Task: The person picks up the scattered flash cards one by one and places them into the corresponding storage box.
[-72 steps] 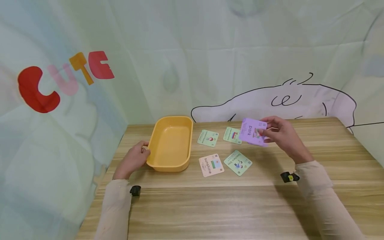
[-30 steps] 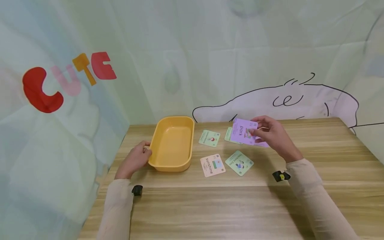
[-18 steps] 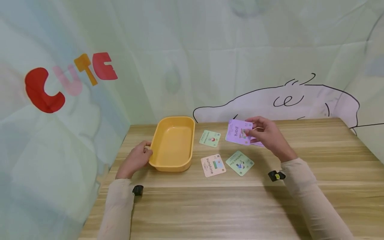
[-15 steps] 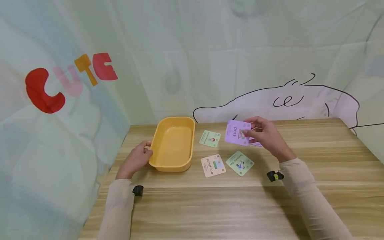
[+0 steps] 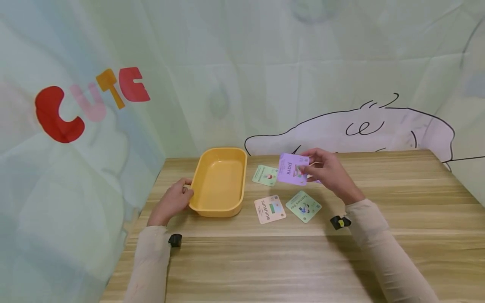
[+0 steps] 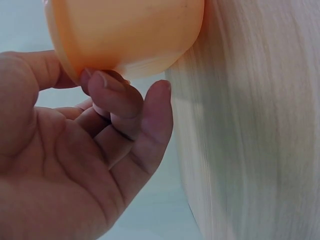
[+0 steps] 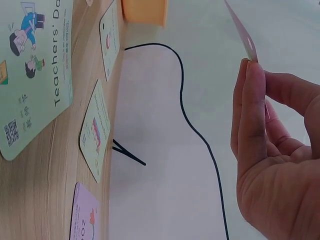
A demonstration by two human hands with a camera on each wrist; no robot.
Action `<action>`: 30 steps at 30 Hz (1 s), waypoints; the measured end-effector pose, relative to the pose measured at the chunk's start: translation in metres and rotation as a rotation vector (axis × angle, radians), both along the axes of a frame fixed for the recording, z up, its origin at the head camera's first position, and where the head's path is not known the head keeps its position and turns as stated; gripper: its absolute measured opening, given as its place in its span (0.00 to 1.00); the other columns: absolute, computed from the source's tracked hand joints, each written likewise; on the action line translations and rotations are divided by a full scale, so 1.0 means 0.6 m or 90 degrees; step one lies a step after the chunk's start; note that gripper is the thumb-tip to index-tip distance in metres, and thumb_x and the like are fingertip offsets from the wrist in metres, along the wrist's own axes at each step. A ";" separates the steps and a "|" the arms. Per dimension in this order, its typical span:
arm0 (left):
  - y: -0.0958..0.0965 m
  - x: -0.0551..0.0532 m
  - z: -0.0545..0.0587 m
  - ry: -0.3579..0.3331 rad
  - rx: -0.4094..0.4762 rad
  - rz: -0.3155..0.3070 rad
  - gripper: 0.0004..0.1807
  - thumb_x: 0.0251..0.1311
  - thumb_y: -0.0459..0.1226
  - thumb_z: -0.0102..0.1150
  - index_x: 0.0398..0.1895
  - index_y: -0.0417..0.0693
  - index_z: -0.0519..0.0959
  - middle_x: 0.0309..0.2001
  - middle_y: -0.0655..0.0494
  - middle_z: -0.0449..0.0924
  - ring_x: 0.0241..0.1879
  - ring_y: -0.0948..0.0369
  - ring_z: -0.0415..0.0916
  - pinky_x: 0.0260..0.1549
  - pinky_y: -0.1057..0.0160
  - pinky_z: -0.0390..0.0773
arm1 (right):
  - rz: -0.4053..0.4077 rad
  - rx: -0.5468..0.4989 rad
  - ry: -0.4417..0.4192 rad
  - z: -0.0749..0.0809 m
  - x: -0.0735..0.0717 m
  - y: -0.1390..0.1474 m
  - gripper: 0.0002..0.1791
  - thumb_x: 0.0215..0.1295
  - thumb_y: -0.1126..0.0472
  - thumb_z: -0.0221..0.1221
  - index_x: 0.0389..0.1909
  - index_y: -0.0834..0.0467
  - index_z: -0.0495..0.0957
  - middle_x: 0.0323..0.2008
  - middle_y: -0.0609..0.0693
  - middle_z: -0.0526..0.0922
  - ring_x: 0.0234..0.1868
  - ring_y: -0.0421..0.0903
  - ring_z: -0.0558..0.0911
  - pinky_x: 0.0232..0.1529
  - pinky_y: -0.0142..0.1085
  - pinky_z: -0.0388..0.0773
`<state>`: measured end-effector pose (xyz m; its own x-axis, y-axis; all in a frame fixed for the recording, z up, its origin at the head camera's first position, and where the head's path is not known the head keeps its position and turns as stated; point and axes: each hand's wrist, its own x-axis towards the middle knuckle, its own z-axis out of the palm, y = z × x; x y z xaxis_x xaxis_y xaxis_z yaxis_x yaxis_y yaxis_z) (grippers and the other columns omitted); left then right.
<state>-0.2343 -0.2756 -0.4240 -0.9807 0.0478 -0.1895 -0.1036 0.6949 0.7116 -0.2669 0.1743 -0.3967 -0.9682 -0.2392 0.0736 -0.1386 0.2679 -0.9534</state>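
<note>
Purple park card (image 5: 291, 170), up over the table (image 5: 265, 265) | our right hand (image 5: 329, 171), almost closed, pinches its edge | likely light and bendy, so we hold edges | our curled left hand (image 5: 172, 205) grips the yellow tray (image 5: 220, 182) by its rim

Left grip (image 5: 173, 200), right grip (image 5: 328, 170) both pinched

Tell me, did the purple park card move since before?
Yes. In the head view, the right hand has carried the purple park card left, closer to the unmoved yellow tray.

Soft light, diffuse shadows on table (image 5: 250, 269)
</note>
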 end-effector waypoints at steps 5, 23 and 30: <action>0.000 0.000 -0.002 -0.001 0.001 0.002 0.24 0.73 0.38 0.41 0.69 0.38 0.65 0.29 0.50 0.73 0.26 0.54 0.71 0.29 0.60 0.72 | 0.007 -0.003 -0.001 -0.001 0.000 -0.011 0.22 0.67 0.66 0.64 0.60 0.61 0.74 0.46 0.63 0.78 0.42 0.52 0.84 0.40 0.43 0.86; -0.002 -0.001 -0.004 0.003 -0.005 0.004 0.23 0.73 0.38 0.41 0.68 0.39 0.66 0.29 0.50 0.72 0.27 0.53 0.72 0.29 0.60 0.72 | 0.027 -0.017 0.008 -0.011 -0.006 -0.053 0.22 0.65 0.69 0.64 0.59 0.64 0.74 0.44 0.63 0.79 0.41 0.53 0.84 0.38 0.42 0.86; -0.002 -0.001 -0.003 0.008 0.004 0.002 0.23 0.73 0.38 0.42 0.68 0.38 0.66 0.27 0.51 0.72 0.26 0.53 0.71 0.28 0.60 0.71 | 0.046 -0.040 0.014 -0.012 -0.007 -0.068 0.21 0.65 0.70 0.64 0.58 0.64 0.74 0.42 0.63 0.79 0.41 0.53 0.84 0.37 0.43 0.87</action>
<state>-0.2347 -0.2771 -0.4259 -0.9831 0.0456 -0.1771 -0.0972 0.6902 0.7170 -0.2714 0.1335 -0.4041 -0.9465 -0.3028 0.1117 -0.1763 0.1955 -0.9647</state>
